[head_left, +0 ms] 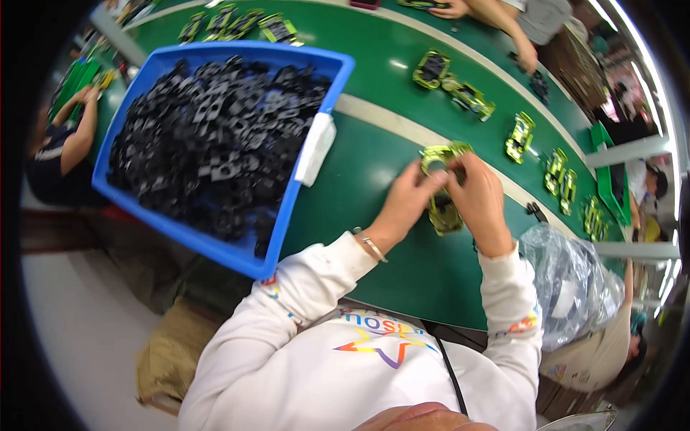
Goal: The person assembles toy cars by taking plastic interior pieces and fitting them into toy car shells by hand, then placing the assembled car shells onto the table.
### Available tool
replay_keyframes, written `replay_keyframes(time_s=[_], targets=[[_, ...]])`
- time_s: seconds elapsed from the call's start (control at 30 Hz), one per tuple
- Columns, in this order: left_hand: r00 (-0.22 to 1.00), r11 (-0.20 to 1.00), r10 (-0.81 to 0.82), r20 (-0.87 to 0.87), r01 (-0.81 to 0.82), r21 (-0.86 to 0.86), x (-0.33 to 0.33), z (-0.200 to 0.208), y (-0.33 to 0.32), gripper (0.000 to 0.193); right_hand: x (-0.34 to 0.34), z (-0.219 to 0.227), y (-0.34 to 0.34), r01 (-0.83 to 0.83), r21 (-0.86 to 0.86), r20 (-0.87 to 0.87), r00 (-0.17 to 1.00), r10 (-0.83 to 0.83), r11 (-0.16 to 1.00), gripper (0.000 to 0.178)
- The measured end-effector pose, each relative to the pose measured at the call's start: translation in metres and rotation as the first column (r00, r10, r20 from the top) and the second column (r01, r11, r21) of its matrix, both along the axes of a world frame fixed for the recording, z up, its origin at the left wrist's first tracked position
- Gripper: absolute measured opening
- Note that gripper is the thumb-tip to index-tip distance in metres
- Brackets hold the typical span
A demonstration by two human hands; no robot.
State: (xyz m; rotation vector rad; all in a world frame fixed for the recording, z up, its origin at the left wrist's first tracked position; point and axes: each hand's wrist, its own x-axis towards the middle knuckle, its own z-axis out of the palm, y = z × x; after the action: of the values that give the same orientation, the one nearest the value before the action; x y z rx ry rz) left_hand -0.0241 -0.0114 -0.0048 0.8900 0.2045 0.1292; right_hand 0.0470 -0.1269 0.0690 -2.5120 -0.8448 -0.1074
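Both of my hands meet over the green table (345, 208), around a yellow-green toy car body (456, 149). My left hand (404, 201) is closed, its thumb and fingers pinching at the car body's near side. My right hand (477, 195) curls over the same piece from the right, fingertips bent against it. A small dark round part (435, 166) shows between the fingertips; which hand has it I cannot tell. Below the hands another yellow-green car body (445, 218) rests on the table, partly covered by my right hand.
A blue bin (284, 208) heaped with black plastic parts (215, 136) stands at left, a white label on its rim. Several yellow-green car bodies (519, 136) lie beyond a pale strip (388, 121). A clear plastic bag (575, 287) sits at right. Other people work around the table.
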Motion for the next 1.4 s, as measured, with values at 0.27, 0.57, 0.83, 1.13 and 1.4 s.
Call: replay_keyframes(time_s=[0.27,0.57,0.83,1.13,1.4], targets=[[0.988,0.826,0.154,0.013,-0.136,0.547,-0.012,-0.002,-0.004,0.029,-0.051,-0.017,-0.029,0.099,0.201,-0.224,0.973,-0.052,0.975,0.024],[0.963,0.962,0.267,-0.034,-0.268,-0.053,0.002,0.002,0.021,0.032,-0.041,0.058,0.070,-0.320,0.159,0.046,0.947,0.317,0.934,0.027],[0.838,0.860,0.509,0.196,-0.497,-0.114,0.025,-0.045,0.004,0.036,-0.039,0.038,0.214,-0.765,-0.286,-0.149,0.631,0.761,0.577,0.032],[0.933,0.854,0.348,-0.088,-0.354,-0.380,0.012,-0.008,0.020,0.026,-0.019,0.063,0.127,-0.218,0.553,-0.491,0.695,0.526,0.804,0.029],[0.959,0.887,0.283,0.023,-0.252,-0.388,0.004,0.006,0.024,0.044,-0.038,0.011,0.014,0.228,0.610,-0.640,0.707,0.302,0.759,0.038]])
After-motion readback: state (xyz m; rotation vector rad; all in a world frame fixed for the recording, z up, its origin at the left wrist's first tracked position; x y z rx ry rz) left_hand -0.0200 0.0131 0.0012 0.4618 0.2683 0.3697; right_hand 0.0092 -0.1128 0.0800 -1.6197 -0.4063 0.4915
